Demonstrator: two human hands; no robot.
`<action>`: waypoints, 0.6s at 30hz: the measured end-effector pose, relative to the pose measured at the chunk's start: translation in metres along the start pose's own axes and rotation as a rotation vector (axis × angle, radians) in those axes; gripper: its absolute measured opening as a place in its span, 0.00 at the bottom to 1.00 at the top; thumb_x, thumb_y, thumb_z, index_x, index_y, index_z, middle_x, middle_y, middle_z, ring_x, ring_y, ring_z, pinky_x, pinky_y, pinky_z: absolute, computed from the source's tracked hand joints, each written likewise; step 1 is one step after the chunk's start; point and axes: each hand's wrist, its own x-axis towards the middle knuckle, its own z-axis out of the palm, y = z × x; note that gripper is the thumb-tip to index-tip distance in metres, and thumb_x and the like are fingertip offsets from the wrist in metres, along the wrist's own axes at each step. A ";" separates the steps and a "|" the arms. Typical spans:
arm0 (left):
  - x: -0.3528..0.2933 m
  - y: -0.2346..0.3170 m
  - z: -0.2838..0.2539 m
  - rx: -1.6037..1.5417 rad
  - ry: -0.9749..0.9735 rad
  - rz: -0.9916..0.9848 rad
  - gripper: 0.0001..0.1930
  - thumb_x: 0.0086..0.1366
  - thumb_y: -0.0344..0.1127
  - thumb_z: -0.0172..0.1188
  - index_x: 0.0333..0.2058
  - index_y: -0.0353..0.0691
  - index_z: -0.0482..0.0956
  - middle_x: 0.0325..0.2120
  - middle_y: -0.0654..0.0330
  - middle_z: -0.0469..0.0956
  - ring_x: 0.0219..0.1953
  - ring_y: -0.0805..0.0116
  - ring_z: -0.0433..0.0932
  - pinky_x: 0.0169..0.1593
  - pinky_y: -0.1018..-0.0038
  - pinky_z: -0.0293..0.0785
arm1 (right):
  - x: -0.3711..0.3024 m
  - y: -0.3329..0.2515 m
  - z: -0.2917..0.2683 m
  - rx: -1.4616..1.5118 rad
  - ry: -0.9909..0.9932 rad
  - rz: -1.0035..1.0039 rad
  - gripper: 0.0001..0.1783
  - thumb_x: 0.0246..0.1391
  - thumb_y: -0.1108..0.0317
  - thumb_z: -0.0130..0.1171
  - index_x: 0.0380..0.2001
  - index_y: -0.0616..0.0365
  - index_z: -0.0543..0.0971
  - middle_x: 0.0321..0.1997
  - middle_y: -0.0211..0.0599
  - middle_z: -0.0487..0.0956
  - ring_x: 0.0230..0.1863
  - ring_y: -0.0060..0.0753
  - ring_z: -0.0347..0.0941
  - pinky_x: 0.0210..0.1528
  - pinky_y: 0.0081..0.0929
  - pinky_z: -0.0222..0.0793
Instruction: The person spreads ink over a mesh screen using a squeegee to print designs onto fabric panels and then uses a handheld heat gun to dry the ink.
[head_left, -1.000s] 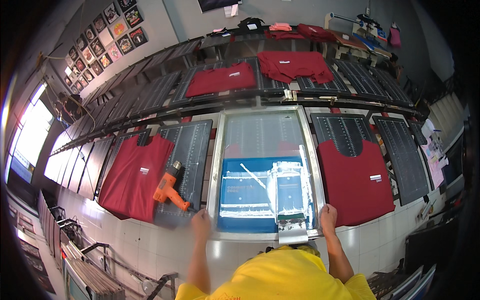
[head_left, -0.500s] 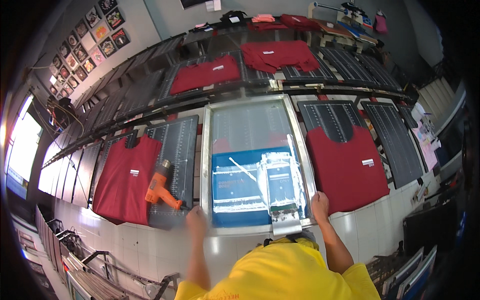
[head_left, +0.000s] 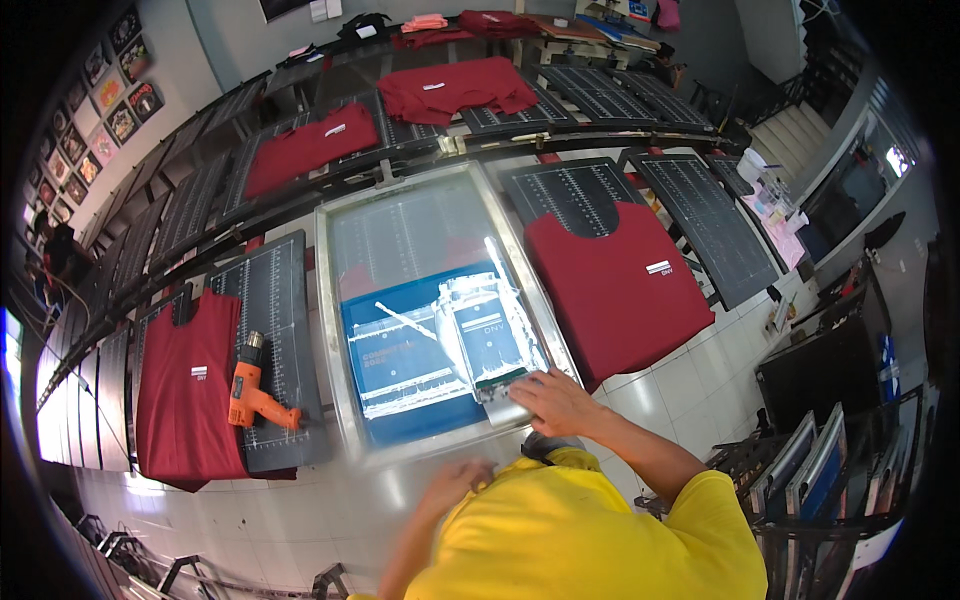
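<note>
A metal-framed printing screen (head_left: 333,300) with a blue stencil area and streaks of white ink lies before me. My right hand (head_left: 555,403) is at its near right corner, fingers curled over a squeegee (head_left: 497,392) whose ink-stained metal part shows beside the fingertips. Close to my waist, off the screen's near edge, is my left hand (head_left: 460,482); blur hides how its fingers are set. To the left, an orange heat gun (head_left: 250,392) rests on a dark board beside a red shirt (head_left: 190,400). Another red shirt (head_left: 620,290), with a small white print, is spread right of the screen.
Across the back row lie more red shirts (head_left: 455,90) on dark ruled boards (head_left: 700,215). At the right is a rack with framed screens (head_left: 815,465). A small table (head_left: 775,220) with a white cup stands at the far right. Tiled floor (head_left: 660,390) shows below the boards.
My right hand has left the screen frame's right edge and come onto the squeegee. My left hand has drawn back from the frame's left corner toward my waist. The view has turned right.
</note>
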 end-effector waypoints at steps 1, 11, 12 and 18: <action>0.007 -0.001 0.010 -0.021 -0.016 0.008 0.22 0.78 0.45 0.41 0.45 0.37 0.82 0.30 0.62 0.80 0.27 0.76 0.72 0.31 0.78 0.68 | 0.010 0.002 -0.003 0.023 -0.004 0.045 0.29 0.38 0.66 0.70 0.48 0.54 0.74 0.53 0.32 0.75 0.52 0.39 0.69 0.51 0.39 0.64; 0.041 -0.004 0.034 -0.593 0.056 -0.203 0.22 0.78 0.45 0.38 0.47 0.30 0.75 0.23 0.65 0.72 0.19 0.78 0.62 0.24 0.81 0.59 | 0.066 0.066 0.001 0.005 0.390 0.081 0.24 0.36 0.73 0.69 0.42 0.55 0.77 0.45 0.34 0.79 0.46 0.41 0.72 0.45 0.37 0.66; 0.040 -0.003 0.035 -0.632 0.065 -0.224 0.22 0.78 0.45 0.39 0.46 0.32 0.76 0.24 0.66 0.71 0.20 0.78 0.61 0.24 0.81 0.58 | 0.080 0.075 0.000 -0.010 0.421 0.075 0.24 0.36 0.73 0.69 0.42 0.55 0.77 0.45 0.34 0.79 0.46 0.41 0.72 0.45 0.37 0.66; 0.041 -0.002 0.036 -0.649 0.128 -0.259 0.20 0.78 0.45 0.40 0.43 0.34 0.76 0.24 0.66 0.72 0.20 0.77 0.61 0.25 0.80 0.58 | 0.130 0.108 0.008 -0.047 0.392 0.056 0.23 0.35 0.74 0.70 0.40 0.54 0.76 0.45 0.32 0.78 0.48 0.39 0.70 0.47 0.37 0.64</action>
